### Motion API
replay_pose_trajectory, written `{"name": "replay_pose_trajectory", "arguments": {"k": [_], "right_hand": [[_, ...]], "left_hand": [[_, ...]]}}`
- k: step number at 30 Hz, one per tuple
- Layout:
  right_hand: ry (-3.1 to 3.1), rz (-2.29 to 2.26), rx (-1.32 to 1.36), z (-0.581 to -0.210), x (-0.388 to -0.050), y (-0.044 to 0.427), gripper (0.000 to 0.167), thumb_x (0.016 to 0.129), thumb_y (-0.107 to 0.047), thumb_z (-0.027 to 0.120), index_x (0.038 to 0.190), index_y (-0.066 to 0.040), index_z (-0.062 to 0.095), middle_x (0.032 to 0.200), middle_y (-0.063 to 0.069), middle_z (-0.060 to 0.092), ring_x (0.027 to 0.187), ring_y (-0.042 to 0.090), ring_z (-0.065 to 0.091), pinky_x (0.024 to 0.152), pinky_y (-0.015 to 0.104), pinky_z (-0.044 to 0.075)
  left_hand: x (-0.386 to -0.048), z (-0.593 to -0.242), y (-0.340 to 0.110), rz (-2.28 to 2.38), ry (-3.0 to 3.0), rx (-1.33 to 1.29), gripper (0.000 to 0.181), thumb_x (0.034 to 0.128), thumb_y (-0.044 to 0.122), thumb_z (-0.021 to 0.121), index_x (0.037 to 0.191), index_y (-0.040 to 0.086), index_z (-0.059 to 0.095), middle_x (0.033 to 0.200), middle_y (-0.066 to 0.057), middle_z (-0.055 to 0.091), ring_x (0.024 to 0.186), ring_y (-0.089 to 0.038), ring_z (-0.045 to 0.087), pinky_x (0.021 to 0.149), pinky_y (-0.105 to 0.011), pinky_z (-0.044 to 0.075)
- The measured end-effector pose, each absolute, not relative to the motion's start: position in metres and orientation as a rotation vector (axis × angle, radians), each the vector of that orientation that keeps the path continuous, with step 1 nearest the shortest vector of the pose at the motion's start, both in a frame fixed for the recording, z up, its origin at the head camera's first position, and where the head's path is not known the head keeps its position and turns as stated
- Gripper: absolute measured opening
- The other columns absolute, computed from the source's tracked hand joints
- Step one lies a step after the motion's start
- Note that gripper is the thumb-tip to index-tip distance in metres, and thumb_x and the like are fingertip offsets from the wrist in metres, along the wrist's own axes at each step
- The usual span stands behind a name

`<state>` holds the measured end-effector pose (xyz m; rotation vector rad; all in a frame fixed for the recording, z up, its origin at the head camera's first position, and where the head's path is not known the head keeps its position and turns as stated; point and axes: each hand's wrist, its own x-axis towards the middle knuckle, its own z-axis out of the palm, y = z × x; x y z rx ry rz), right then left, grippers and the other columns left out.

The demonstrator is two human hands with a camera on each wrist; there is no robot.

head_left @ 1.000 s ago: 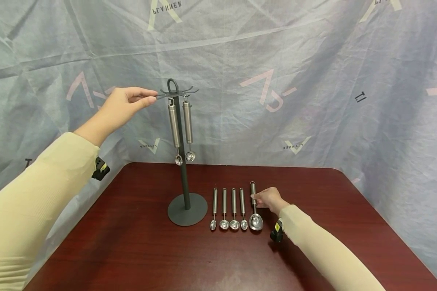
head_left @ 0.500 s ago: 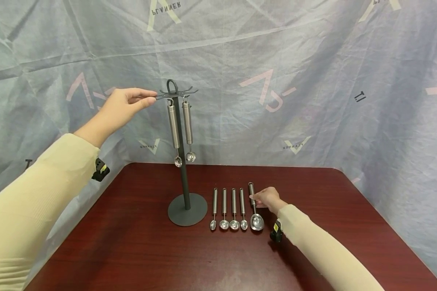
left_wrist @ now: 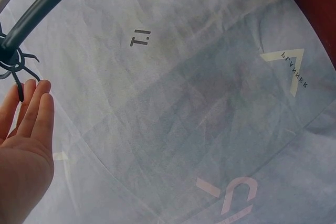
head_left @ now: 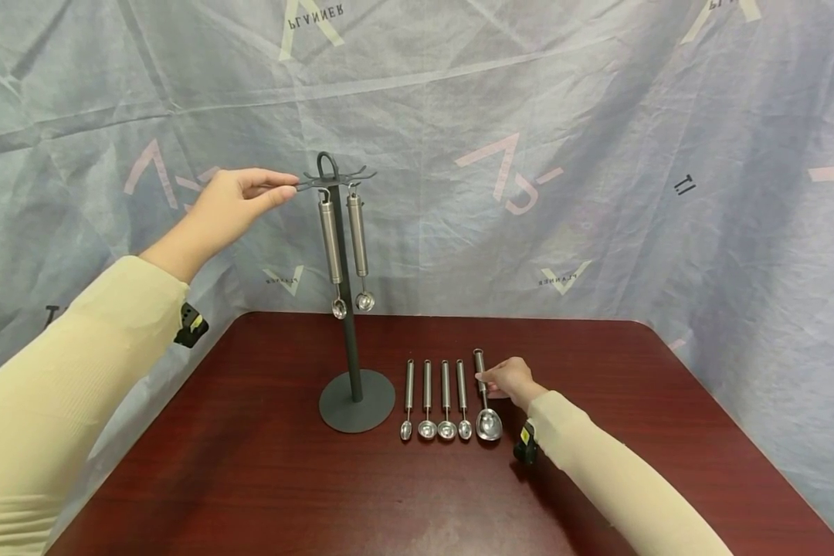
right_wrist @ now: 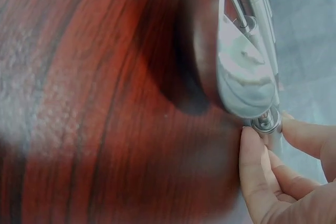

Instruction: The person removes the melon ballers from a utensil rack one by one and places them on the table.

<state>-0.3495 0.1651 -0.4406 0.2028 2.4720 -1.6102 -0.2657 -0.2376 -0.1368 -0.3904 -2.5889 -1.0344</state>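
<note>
My left hand (head_left: 239,197) pinches the tip of a hook at the top of a dark grey hook stand (head_left: 350,340). In the left wrist view, the fingers (left_wrist: 41,106) lie around that hook. Two small steel measuring spoons (head_left: 330,243) hang from the stand beside the hand. On the table, my right hand (head_left: 514,380) pinches the handle of a large steel spoon (head_left: 489,425) between thumb and fingertips. Its bowl fills the upper part of the right wrist view, where the spoon's bowl (right_wrist: 247,77) hides much of the handle.
Several smaller steel measuring spoons (head_left: 446,401) lie in a row between the stand's round base (head_left: 337,417) and the large spoon. The dark red wooden table (head_left: 389,494) has a grey printed cloth (head_left: 639,193) behind it.
The large spoon's handle end has swung slightly to the left, and the right hand has shifted a little left with it. The left hand keeps its place on the hook.
</note>
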Motion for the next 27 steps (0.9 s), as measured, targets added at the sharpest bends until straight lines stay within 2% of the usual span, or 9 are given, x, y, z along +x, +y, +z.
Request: {"name": "replay_pose_trajectory", "arguments": {"k": [4,8,21,27], "right_hand": [[2.469,-1.626,0.209,-0.4406,-0.3494,0.1657,0.028,0.088,-0.011,0.072,0.103,0.012,0.068,0.077,0.008,0.062,0.057,0.011,0.06,0.067,0.035,0.06],[2.486,-1.615,0.22,-0.4401,-0.3481,0.1649,0.028,0.087,-0.012,0.073,0.103,0.011,0.069,0.075,0.007,0.064,0.058,0.012,0.062,0.067,0.035,0.06],[2.47,-1.639,0.217,-0.4372,-0.3447,0.1659,0.032,0.087,-0.011,0.073,0.106,0.014,0.067,0.078,0.011,0.066,0.06,0.014,0.064,0.07,0.037,0.06],[2.478,-1.643,0.263,-0.432,-0.3462,0.1687,0.035,0.088,-0.013,0.072,0.11,0.013,0.065,0.087,0.017,0.069,0.066,0.018,0.069,0.072,0.037,0.06]], "left_hand": [[-0.2649,-0.1359,-0.2367,-1.034,-2.588,-0.39,0.055,0.0929,0.052,0.058,0.136,0.017,0.058,0.137,-0.016,0.057,0.132,-0.029,0.048,0.11,-0.053,0.033],[-0.2643,-0.1358,-0.2366,-1.027,-2.583,-0.388,0.055,0.0931,0.051,0.058,0.135,0.016,0.058,0.136,-0.016,0.057,0.132,-0.029,0.049,0.11,-0.053,0.034],[-0.2662,-0.1353,-0.2369,-1.025,-2.589,-0.393,0.056,0.0926,0.051,0.059,0.136,0.016,0.057,0.137,-0.016,0.057,0.133,-0.029,0.048,0.11,-0.053,0.033],[-0.2653,-0.1356,-0.2373,-1.037,-2.591,-0.386,0.057,0.0918,0.052,0.06,0.136,0.017,0.057,0.137,-0.015,0.056,0.132,-0.029,0.048,0.111,-0.054,0.032]]}}
